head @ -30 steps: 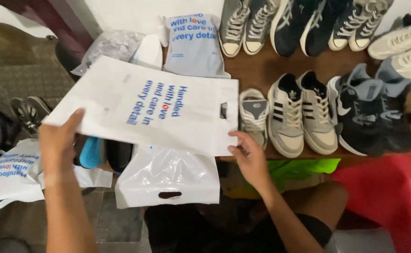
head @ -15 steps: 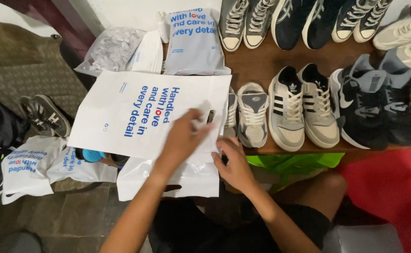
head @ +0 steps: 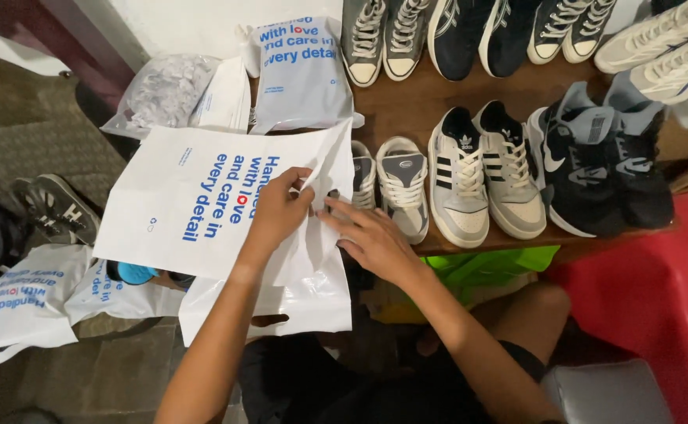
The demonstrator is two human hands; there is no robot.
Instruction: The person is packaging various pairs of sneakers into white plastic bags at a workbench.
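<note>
1. While a spare printed bag (head: 26,306) lies crumpled on the floor at lower left beside a dark sneaker (head: 57,208), any backward shuffle risks treading on either.
2. Left of centre, the large white plastic bag (head: 202,204) rests half on the wooden table (head: 422,106), half over the person's lap; thin film like this may tear or crease if tugged hard at its mouth.
3. At centre, the left hand (head: 277,212) pinches the bag's open edge between thumb and fingers, while the right hand (head: 371,239) lies with fingers spread and flat, fingertips at the same edge. Should the two pull unevenly, the opening could slip shut or the handle slot rip.
4. Just right of the hands, a small grey-and-white pair of shoes (head: 387,192) touches the bag's edge; a careless sweep might knock it off the table.
5. Farther right, a striped grey pair (head: 485,177) and a black pair (head: 603,169) crowd the table's front edge, so a jolt could topple them toward the red surface (head: 658,283) below.
</note>
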